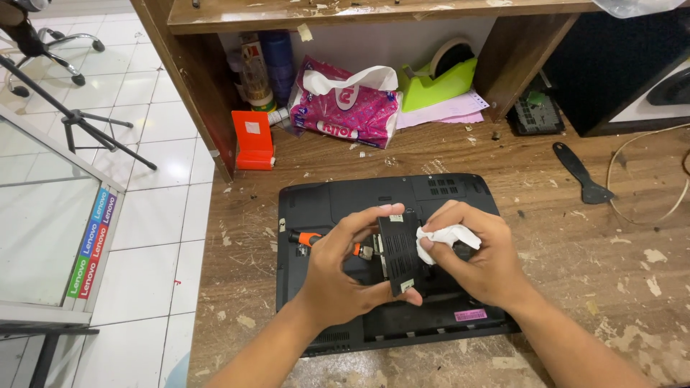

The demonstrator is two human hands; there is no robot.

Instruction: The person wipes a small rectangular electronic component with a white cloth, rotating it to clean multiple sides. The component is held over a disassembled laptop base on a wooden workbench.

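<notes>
Your left hand (338, 276) pinches a flat black panel (399, 253) by its edges, thumb at the lower end and fingers at the upper end, so the panel stands nearly upright above the middle of the black laptop (316, 205) that lies bottom-up on the worn wooden table (575, 237). Your right hand (481, 259) is closed tight around a small wad of white tissue (445, 237) and presses it against the panel's right edge. Just behind your left fingers, an orange-handled screwdriver (309, 238) lies across the laptop's underside; its tip is hidden by your hand. A black plastic scraper (582, 172) rests on the table to the right, well apart from the laptop, near a loop of pale cable (632, 162). Under the shelf at the back sit an orange box (253, 140), a pink printed bag (348, 108) with a white handle, and a lime-green tape dispenser (438, 79) on pink paper. The white tiled floor (158, 215) shows to the left.
</notes>
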